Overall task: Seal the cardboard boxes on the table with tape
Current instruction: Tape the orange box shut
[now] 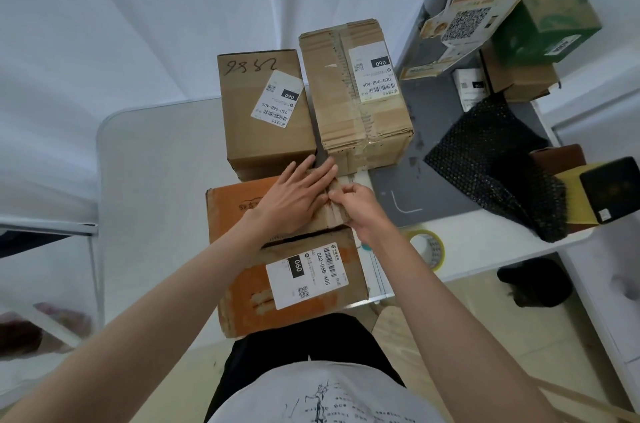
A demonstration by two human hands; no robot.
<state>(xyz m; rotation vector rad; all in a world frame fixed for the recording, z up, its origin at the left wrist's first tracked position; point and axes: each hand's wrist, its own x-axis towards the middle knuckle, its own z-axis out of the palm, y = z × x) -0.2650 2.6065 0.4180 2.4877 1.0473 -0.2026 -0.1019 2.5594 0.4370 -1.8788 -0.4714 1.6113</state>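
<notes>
An orange-and-brown cardboard box (pixel 242 284) with a white label lies nearest to me on the white table (pixel 156 197); a dark gap shows between its top flaps. My left hand (pixel 294 197) lies flat on the far flap with straight fingers. My right hand (pixel 356 206) pinches a strip of clear tape at that flap's right edge. Behind stand a plain brown box (pixel 263 138) marked with handwritten numbers and a taller taped box (pixel 360 124). A roll of clear tape (pixel 427 247) lies on the table right of my right forearm.
A grey mat (pixel 433 187) lies on the right. Black bubble wrap (pixel 502 162), a yellow-and-black box (pixel 606 190), a green carton (pixel 543 17) and small brown boxes (pixel 519 76) crowd the far right. A printed notice (pixel 485 6) hangs on a post.
</notes>
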